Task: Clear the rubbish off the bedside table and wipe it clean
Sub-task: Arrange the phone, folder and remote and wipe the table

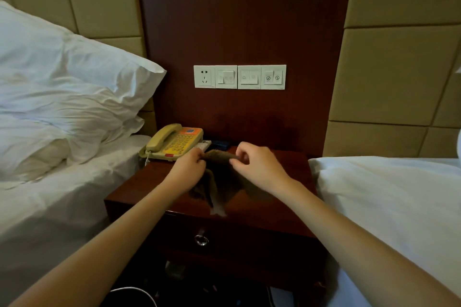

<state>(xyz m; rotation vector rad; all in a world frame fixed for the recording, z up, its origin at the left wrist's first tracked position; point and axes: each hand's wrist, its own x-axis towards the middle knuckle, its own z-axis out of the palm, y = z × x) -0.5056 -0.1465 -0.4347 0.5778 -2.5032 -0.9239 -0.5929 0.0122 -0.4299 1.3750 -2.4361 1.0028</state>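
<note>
A dark wooden bedside table (282,182) stands between two beds. Above its top I hold a brown cloth (220,177) stretched by its upper edge. My left hand (188,169) pinches the cloth's left corner and my right hand (257,167) pinches the right corner. The cloth hangs down between my hands, and its pale lower tip (218,210) reaches the front edge of the table.
A yellow telephone (174,143) sits at the table's back left, with a dark flat object (219,144) beside it. A socket and switch panel (239,77) is on the wall. White beds (62,194) flank the table, and a drawer handle (201,239) is below.
</note>
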